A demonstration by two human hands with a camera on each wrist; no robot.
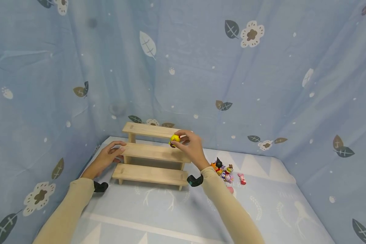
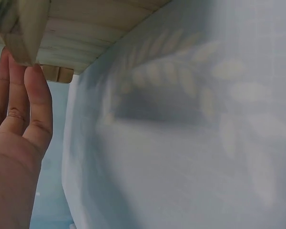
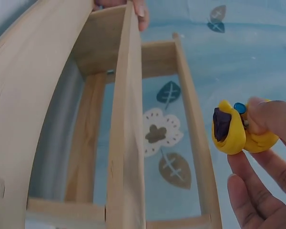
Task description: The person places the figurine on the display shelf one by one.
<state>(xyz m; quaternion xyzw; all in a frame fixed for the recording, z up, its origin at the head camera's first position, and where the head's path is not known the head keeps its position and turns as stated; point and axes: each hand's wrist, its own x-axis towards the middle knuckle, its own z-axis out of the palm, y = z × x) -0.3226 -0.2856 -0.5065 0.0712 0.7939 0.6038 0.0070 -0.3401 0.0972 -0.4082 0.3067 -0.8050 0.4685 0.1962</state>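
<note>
My right hand (image 1: 191, 147) pinches a small yellow figurine (image 1: 175, 139) between thumb and fingers, raised over the middle step of a three-tier wooden stand (image 1: 150, 173). In the right wrist view the figurine (image 3: 233, 131) shows a rounded yellow body, a dark purple patch and a small blue round detail. My left hand (image 1: 108, 156) grips the left end of the stand's middle step, with fingers above and below the board. In the left wrist view, fingertips of the left hand (image 2: 21, 109) meet the wooden board (image 2: 26, 40) from beneath; its thumb is hidden there.
A cluster of several small colourful figurines (image 1: 222, 171) lies on the pale patterned cloth (image 1: 262, 203) right of the stand. A pink and red figurine (image 1: 242, 179) lies a little apart. Blue curtains (image 1: 183, 67) with leaf and flower prints rise behind and at both sides.
</note>
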